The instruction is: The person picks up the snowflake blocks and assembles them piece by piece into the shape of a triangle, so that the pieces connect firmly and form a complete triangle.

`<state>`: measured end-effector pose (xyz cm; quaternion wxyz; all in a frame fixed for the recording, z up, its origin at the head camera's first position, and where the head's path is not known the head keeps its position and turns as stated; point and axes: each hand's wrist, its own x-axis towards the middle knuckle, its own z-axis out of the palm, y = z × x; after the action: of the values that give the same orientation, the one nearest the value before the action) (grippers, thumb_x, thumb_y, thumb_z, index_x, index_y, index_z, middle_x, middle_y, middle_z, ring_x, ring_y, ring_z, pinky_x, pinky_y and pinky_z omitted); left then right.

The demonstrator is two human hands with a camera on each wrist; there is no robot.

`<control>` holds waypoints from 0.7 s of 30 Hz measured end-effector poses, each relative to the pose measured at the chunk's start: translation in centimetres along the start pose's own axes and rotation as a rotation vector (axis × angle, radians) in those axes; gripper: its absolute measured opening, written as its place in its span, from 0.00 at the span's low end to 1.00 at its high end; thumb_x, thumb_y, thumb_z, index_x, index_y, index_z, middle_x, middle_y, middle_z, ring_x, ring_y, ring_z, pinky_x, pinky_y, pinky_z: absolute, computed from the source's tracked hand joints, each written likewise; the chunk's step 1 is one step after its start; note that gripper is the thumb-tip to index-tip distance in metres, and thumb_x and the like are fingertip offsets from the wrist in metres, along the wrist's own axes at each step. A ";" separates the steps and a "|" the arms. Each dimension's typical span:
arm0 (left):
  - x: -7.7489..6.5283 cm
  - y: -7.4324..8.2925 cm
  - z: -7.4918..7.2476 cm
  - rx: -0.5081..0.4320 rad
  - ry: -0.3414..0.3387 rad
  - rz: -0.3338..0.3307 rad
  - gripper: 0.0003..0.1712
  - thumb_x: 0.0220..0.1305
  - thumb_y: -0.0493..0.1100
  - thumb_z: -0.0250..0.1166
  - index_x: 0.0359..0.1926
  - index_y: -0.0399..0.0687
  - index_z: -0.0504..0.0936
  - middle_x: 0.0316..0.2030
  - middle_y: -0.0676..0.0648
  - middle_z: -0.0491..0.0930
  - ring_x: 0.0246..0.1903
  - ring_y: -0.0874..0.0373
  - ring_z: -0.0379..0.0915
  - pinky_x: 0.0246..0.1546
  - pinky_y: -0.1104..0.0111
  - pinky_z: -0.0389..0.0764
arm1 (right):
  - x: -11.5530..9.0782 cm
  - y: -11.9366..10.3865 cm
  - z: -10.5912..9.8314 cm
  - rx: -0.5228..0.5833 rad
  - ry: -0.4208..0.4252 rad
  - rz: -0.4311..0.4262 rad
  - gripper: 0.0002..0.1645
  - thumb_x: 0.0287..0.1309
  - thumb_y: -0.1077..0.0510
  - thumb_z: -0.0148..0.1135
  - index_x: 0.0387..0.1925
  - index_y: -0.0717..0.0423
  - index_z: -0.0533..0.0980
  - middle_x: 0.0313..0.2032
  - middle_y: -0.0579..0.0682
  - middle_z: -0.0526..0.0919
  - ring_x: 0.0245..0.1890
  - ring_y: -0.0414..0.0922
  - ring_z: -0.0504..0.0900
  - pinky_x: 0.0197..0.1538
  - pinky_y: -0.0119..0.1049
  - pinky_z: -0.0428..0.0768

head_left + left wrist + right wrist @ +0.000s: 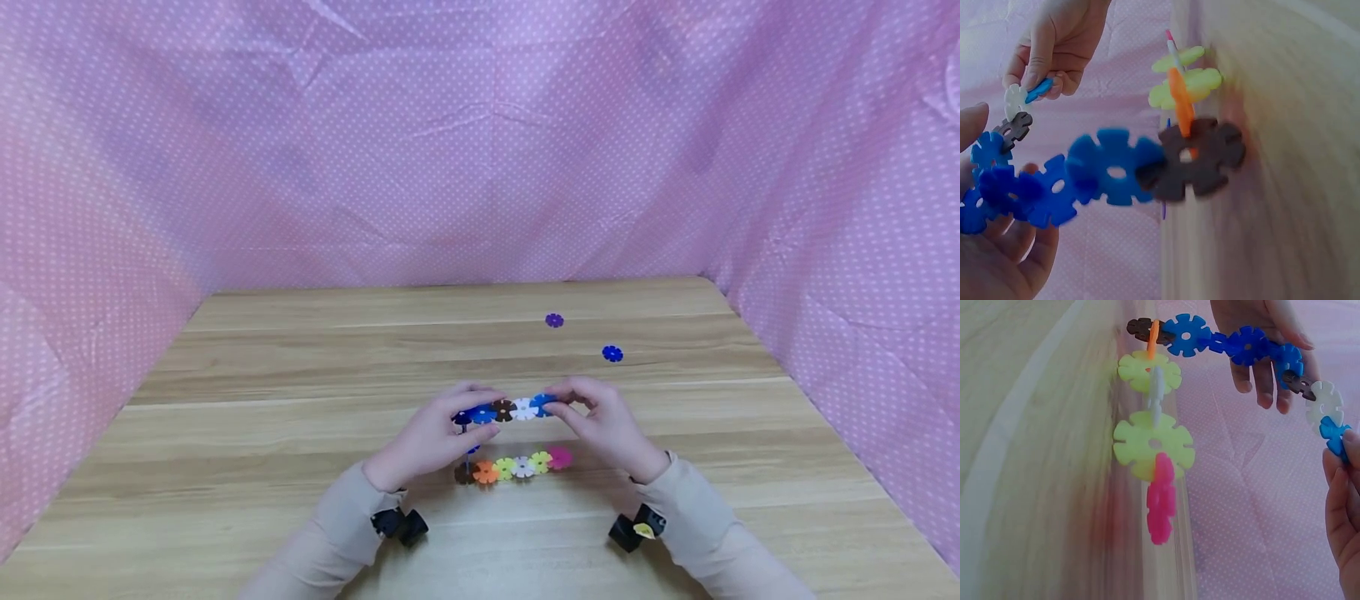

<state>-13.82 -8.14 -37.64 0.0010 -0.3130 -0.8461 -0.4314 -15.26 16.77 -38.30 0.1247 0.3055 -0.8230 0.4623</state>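
Observation:
A chain of slotted, flower-shaped plastic discs bends in a U shape. My left hand [427,437] holds its upper left corner, thumb and fingers about the dark blue discs [1047,200]. At the upper right end, my right hand [611,429] pinches a light blue disc [1334,432] between thumb and fingers. That disc joins a white disc [1324,407] and a brown one [502,411]. The lower row runs from a brown disc [1216,172] through orange [486,472], yellow and white discs to a pink disc [559,457]. The left hand partly hides the chain's left side.
Two loose discs lie farther back on the wooden table [300,358], one purple [554,320] and one blue [612,354]. Pink dotted cloth [480,167] hangs behind the table and along both sides. Each wrist wears a black camera mount.

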 end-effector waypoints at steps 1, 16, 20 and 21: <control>0.1 0.0 0.0 0.011 0.020 0.020 0.24 0.63 0.46 0.64 0.60 0.51 0.76 0.56 0.45 0.74 0.53 0.51 0.73 0.46 0.61 0.80 | 0.0 0.0 0.0 0.005 -0.002 0.000 0.09 0.52 0.70 0.65 0.36 0.60 0.81 0.34 0.51 0.86 0.33 0.34 0.81 0.38 0.35 0.84; 1.3 0.7 0.3 0.098 0.073 0.170 0.24 0.56 0.45 0.70 0.53 0.42 0.79 0.43 0.46 0.84 0.42 0.60 0.81 0.45 0.70 0.81 | 0.5 -0.4 0.9 0.061 -0.036 -0.018 0.10 0.52 0.68 0.66 0.38 0.59 0.81 0.35 0.51 0.86 0.33 0.35 0.80 0.36 0.31 0.82; 1.3 0.5 0.3 0.104 0.083 0.194 0.21 0.57 0.44 0.69 0.51 0.42 0.81 0.43 0.45 0.85 0.44 0.58 0.81 0.47 0.68 0.81 | 0.6 -0.5 0.9 0.072 -0.046 -0.017 0.09 0.53 0.68 0.66 0.38 0.59 0.81 0.35 0.50 0.86 0.32 0.35 0.80 0.36 0.30 0.82; 1.3 0.5 0.3 0.103 0.082 0.196 0.21 0.57 0.44 0.69 0.51 0.42 0.81 0.43 0.45 0.85 0.44 0.58 0.81 0.48 0.68 0.81 | 0.6 -0.5 0.9 0.071 -0.050 -0.017 0.09 0.53 0.68 0.66 0.38 0.59 0.81 0.35 0.50 0.86 0.33 0.36 0.80 0.36 0.31 0.82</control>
<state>-14.49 -7.02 -37.10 0.0941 -0.3759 -0.8317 -0.3976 -15.34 15.59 -38.21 0.0968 0.3281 -0.8063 0.4825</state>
